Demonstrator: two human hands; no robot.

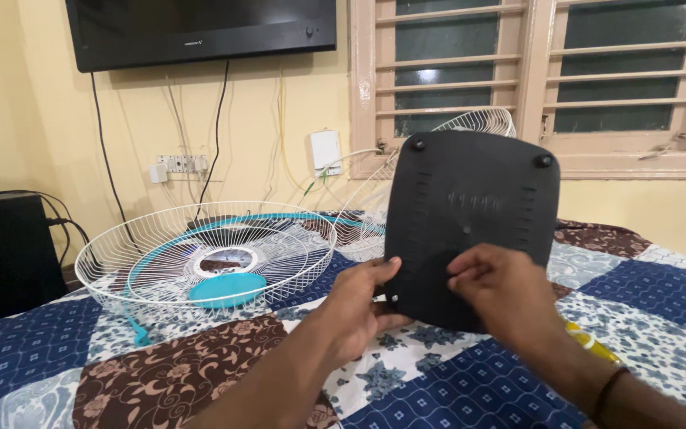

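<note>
Black plastic fills the middle of the view: a flat, rounded square fan base is held upright, its underside with rubber feet turned toward the camera. The left hand closes around its lower left edge, the thumb on the front and the other fingers hidden behind, so the hold looks firm there. The right hand lies on the lower face with bent fingers pressing near the centre; I cannot tell if it truly pinches something or only rests. Below both hands lies a patchwork bedspread in blue, brown and white. To the left of the grip sits a white wire fan guard with a teal cap leaning against it, and a second wire guard stands behind the base. A yellow object shows partly by the right wrist. In my judgement the base can tip or slip from the one-sided hold, because the soft bed gives poor support, and it could then strike the thin wires of the near guard.
</note>
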